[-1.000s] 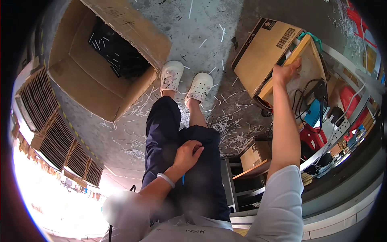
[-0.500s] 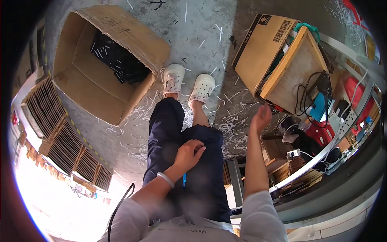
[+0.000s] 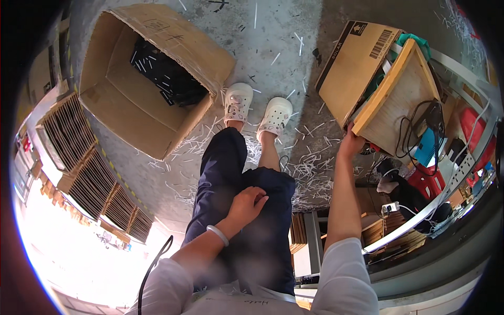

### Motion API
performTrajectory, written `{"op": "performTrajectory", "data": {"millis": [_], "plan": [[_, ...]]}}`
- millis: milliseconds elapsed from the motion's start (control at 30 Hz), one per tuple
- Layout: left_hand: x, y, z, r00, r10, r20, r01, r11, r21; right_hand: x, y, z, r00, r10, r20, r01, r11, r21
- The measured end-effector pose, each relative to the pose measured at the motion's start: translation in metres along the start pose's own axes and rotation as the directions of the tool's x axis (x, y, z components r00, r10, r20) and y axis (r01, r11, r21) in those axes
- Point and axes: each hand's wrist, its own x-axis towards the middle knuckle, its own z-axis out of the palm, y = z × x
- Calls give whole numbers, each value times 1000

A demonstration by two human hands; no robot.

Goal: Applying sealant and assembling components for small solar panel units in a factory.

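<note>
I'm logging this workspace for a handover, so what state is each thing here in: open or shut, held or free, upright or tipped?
large cardboard box: open, flaps up, black material inside.
smaller cardboard box: shut, tilted on edge.
wooden board: tilted, its lower corner touched by the right hand.
left hand: resting on the thigh, holding nothing.
white paper strips: scattered loose on the floor.

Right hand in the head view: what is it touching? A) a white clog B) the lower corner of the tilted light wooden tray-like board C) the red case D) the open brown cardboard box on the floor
B: the right hand reaches out to the lower corner of the tilted light wooden tray-like board, while the left hand rests on the dark blue trousers.
</note>
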Motion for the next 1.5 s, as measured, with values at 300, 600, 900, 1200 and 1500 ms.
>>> {"op": "performTrajectory", "data": {"millis": [300,600,900,1200,1500], "plan": [[-2,3,-11,999,-8,33,7,999,32,-93,23,-33,947,249,203,-313,578,753],[-21,122,-62,978,58,199,64,828,-557,-289,-45,-132,886,-137,443,-411,211,887],[-191,336,-67,641,608,468,-212,726,-654,-407,-77,-364,895,-441,-65,305,498,812],[-348,394,45,150,493,857,-319,844,-430,-482,37,-587,621,-552,-556,774,545,323],[-440,334,192,-133,-3,991,-630,773,-82,-585,238,-611,852,-348,-391,515,688,511]]}}
